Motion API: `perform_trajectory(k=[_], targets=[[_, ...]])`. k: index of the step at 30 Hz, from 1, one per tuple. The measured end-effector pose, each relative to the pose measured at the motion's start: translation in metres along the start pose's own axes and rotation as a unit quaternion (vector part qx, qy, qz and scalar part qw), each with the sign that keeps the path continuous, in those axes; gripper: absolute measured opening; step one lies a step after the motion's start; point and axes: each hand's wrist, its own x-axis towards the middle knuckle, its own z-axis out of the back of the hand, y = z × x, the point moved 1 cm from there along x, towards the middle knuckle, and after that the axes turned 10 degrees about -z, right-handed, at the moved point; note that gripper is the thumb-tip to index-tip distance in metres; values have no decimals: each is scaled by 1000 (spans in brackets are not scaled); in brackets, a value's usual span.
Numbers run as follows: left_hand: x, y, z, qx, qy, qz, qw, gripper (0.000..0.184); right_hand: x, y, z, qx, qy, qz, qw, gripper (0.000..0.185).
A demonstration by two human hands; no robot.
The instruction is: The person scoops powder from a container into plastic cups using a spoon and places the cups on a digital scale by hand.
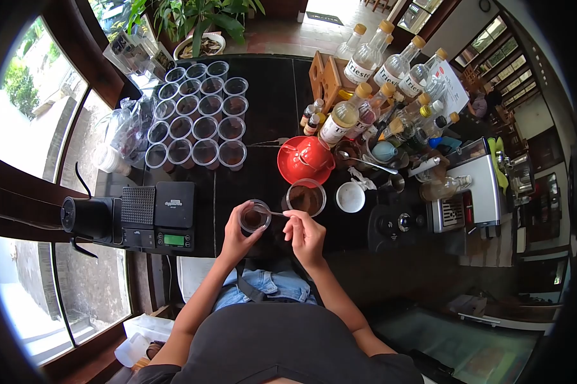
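My left hand (235, 235) is wrapped round a small clear plastic cup (255, 219) with something dark brown inside. Between the fingers of my right hand (306, 238) is a slim spoon (270, 212), its far end over the cup's mouth. Just beyond my right hand stands a wider clear tub (306, 200) of brown powder. A red dripper on a red saucer (306, 160) sits behind that tub, and a small white bowl (350, 197) is to its right. What lies on the spoon's tip is too small to tell.
Several clear plastic cups (205, 128) stand in rows at the back left. Nearer me are a black scale (173, 208) and a black gooseneck kettle (84, 214). Labelled glass bottles (362, 67) crowd the back right, with an espresso machine (467, 192) at the far right.
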Motion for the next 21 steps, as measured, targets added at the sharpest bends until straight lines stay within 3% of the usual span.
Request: perform_trajectory(k=[6,9,17,20,21], targets=[[-1,1,2,-12,-6,15,1000,68,2,-5,31,92,-123,-62,986,20],[-1,5,1,-28,-32,36,998,67,7,-14,49,40,-189,-53,980,21],[1,-1,3,0,-14,18,1000,65,10,-37,42,-10,-136,-113,984,19],[1,-2,5,15,-16,0,1000,67,1,-35,38,12,-175,-140,974,24],[1,-2,7,30,-14,-13,999,68,-6,-34,38,-34,-242,-75,967,28]])
